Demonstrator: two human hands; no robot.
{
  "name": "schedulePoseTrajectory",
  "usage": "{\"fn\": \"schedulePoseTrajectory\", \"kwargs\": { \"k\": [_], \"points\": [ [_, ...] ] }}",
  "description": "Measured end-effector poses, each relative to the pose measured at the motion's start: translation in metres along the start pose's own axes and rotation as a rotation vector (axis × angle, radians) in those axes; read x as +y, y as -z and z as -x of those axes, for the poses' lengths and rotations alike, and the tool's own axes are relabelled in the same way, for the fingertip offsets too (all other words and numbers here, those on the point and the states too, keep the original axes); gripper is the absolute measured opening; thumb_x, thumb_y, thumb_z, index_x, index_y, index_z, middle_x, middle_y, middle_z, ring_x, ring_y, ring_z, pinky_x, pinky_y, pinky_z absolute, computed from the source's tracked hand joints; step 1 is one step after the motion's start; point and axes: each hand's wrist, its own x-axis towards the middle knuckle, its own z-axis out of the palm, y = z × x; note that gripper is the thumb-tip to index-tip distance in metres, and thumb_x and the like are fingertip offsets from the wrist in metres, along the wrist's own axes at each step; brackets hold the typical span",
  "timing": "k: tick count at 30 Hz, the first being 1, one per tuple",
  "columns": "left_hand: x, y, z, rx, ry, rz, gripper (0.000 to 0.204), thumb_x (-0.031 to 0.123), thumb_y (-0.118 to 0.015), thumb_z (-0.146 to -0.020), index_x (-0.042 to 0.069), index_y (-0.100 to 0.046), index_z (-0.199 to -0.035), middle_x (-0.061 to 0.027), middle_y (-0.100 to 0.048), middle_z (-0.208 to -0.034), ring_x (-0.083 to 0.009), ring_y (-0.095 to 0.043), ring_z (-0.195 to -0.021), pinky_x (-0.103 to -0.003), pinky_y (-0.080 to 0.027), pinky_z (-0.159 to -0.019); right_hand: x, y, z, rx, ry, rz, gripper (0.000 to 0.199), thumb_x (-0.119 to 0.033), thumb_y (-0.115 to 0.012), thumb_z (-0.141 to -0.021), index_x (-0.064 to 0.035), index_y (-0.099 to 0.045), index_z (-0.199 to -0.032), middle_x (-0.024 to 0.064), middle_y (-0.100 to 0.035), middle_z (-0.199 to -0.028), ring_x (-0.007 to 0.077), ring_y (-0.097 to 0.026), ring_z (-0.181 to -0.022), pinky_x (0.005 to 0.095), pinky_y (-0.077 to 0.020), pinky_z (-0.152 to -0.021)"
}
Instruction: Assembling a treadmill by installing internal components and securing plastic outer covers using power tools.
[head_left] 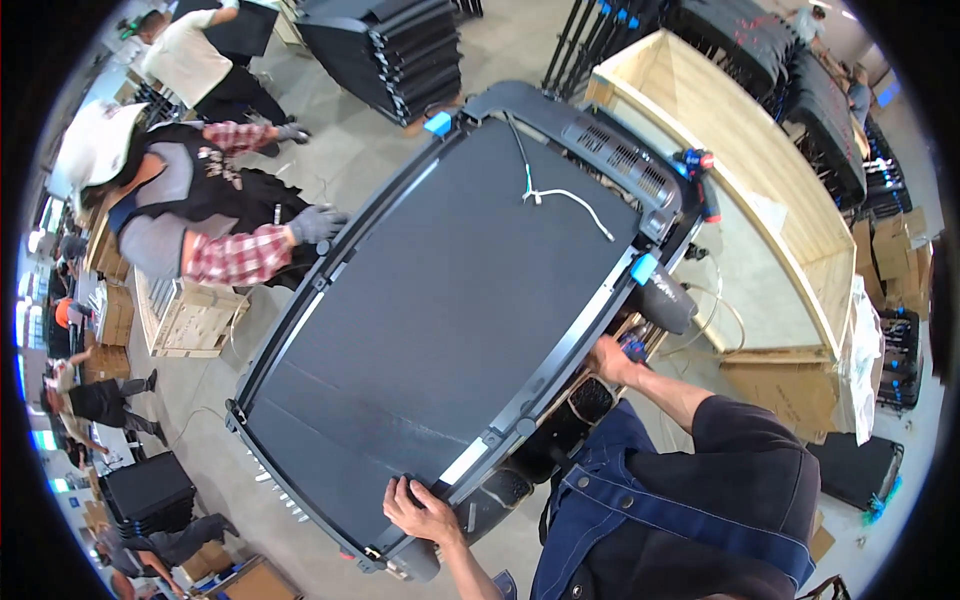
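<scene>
- While the person is bending over a large black treadmill deck (440,300), both bare hands are gripping its near side rail.
- The left hand (425,510) is clenching the rail at about 6 o'clock in the view, fingers curling over the edge close to the deck's lower corner.
- The right hand (610,360) is grasping the same rail further up, at about 4 o'clock from the deck's middle. Its fingers are tucking under the edge, so how tightly they are closing cannot be told.
- The deck is lying slantwise across the middle of the picture, its vented motor cover (600,150) pointing toward 1 o'clock, with a loose white cable (570,200) trailing on the belt.
- On the far rail, at 10 o'clock, a co-worker's grey-gloved hand (318,223) is holding on, a plaid sleeve behind it.
- A wooden crate (760,150) is standing open at 2 o'clock, just beside the deck's motor end, and a blue and red drill (700,175) is resting near its rim.
- Judging by the grips, two people are sharing the handling of the deck, lifting or steadying it.
- Any further shift is calling for both sides moving in step, holding the deck level and minding the cable and the drill.
</scene>
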Motion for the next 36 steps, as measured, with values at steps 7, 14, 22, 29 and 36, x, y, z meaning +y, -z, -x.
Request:
{"fn": "schedulePoseTrajectory", "kwargs": {
  "k": [7,14,22,29,36],
  "points": [
    [-0.005,0.012,0.007,0.102,-0.069,0.025,0.018,0.018,-0.062,-0.097,0.004,-0.069,-0.105,-0.0124,-0.066,-0.115,-0.0329,-0.06,-0.109,-0.045,-0.046,-0.096,-0.172,0.13,0.077,-0.503,0.03,-0.69,0.028,-0.028,-0.062,-0.102,-0.0026,-0.069,-0.111,0.0028,-0.062,-0.074,0.0113,-0.062,-0.067,0.0303,-0.0524,-0.06],
    [-0.017,0.015,0.019,0.136,-0.093,0.056,0.015,0.017,-0.063,-0.095,0.006,-0.068,-0.103,-0.0108,-0.066,-0.112,-0.032,-0.061,-0.108,-0.045,-0.047,-0.096,-0.165,0.181,0.107,-0.135,-0.145,-0.755,0.041,-0.024,-0.062,-0.101,0.0028,-0.058,-0.132,0.0044,-0.065,-0.07,0.0079,-0.061,-0.057,0.0233,-0.0496,-0.053],
    [-0.003,0.019,0.028,0.191,-0.006,0.213,0.022,0.017,-0.067,-0.094,0.001,-0.068,-0.109,-0.0141,-0.067,-0.109,-0.0326,-0.061,-0.105,-0.043,-0.047,-0.094,0.082,0.03,0.13,-0.218,-0.52,0.118,0.1,-0.046,-0.078,-0.078,-0.0044,-0.028,-0.154,0.0261,-0.066,-0.121,0.0424,-0.063,-0.116,0.0484,-0.0506,-0.099],
    [0.172,-0.086,0.158,-0.495,0.02,0.53,0.017,0.013,-0.068,-0.09,0.004,-0.071,-0.104,-0.0162,-0.071,-0.1,-0.0327,-0.07,-0.091,-0.041,-0.055,-0.081,0.115,-0.024,0.085,-0.163,-0.768,-0.056,0.123,-0.041,-0.084,-0.07,-0.0098,-0.006,-0.159,0.0286,-0.055,-0.138,0.0422,-0.056,-0.128,0.0447,-0.0462,-0.108],
    [0.218,-0.243,0.236,-0.96,0.04,0.05,0.031,0.02,-0.069,-0.089,0.014,-0.059,-0.119,-0.0212,-0.061,-0.11,-0.0417,-0.066,-0.1,-0.051,-0.058,-0.079,0.107,0.074,0.095,-0.473,-0.582,-0.362,0.108,-0.028,-0.084,-0.071,-0.0078,-0.023,-0.158,0.0237,-0.058,-0.135,0.0352,-0.057,-0.127,0.0425,-0.0476,-0.106]
  ]
}}
